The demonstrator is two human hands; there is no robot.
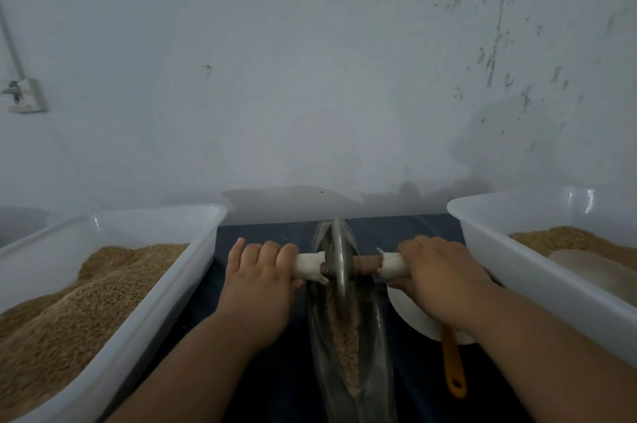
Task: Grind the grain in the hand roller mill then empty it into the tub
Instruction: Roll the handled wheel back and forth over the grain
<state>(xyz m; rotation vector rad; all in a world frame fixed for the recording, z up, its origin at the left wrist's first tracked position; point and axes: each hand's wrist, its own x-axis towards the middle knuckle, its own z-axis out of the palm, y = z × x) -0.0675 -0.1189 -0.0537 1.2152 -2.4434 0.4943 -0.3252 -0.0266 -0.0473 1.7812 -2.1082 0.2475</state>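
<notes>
The left hand [262, 272] and right hand [439, 271], fingers [269, 252] curled round the crosswise axle [365, 265], flank the mill wheel [339, 257] equally; it stands in grain [344, 333] in the trough [377, 353], whose length runs straight ahead.

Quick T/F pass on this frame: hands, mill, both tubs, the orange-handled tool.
1. The left hand and right hand each grip the handle, one on either side of the wheel. True.
2. The trough under the wheel is empty. False: grain lies along it.
3. The left tub holds grain. True.
4. The right tub is empty. False: it holds grain too.
5. The right hand holds the orange-handled tool. False: the tool lies beneath the right forearm, and no fingers are on it.
</notes>
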